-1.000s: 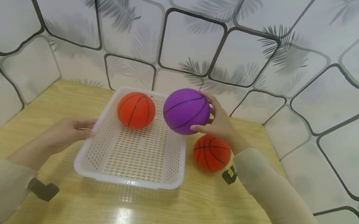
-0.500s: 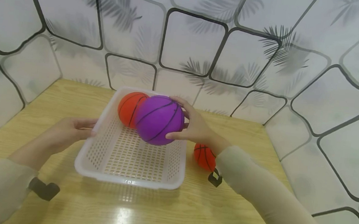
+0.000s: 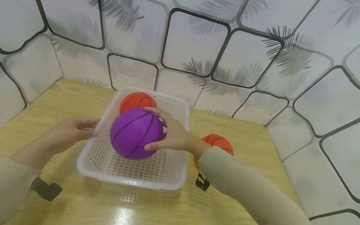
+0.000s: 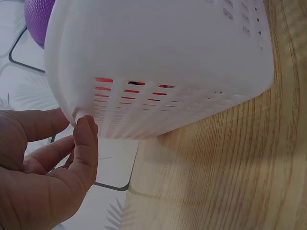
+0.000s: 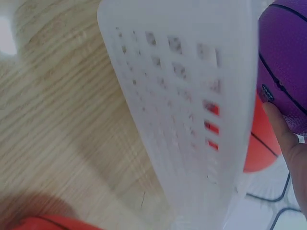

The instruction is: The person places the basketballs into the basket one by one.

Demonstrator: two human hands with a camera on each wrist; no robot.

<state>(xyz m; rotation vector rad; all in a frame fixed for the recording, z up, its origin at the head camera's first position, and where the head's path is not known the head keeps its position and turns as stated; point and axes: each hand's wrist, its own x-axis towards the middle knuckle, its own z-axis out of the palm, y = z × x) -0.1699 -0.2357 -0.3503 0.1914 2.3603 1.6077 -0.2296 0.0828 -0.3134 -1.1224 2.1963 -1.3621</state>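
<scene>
My right hand (image 3: 173, 135) grips a purple mini basketball (image 3: 134, 133) from its right side, fingers spread over the top and thumb low in front. The ball hangs over the white plastic basket (image 3: 129, 182), its top above the rim in the right wrist view. Inside the basket's far left corner sits an orange-red basketball (image 3: 136, 100), partly hidden behind the purple one. My left hand (image 3: 72, 131) pinches the basket's left rim; in the left wrist view its fingertips (image 4: 85, 125) lie against the outer side just under the lip.
A second orange-red basketball (image 3: 220, 143) lies on the wooden table (image 3: 94, 208) to the right of the basket, partly covered by my right wrist and sleeve. Patterned walls (image 3: 195, 42) stand close behind the table and on both sides.
My right hand has carried the purple basketball leftward and toward me, from the basket's right rim to over its middle. The left hand stays at the rim.
</scene>
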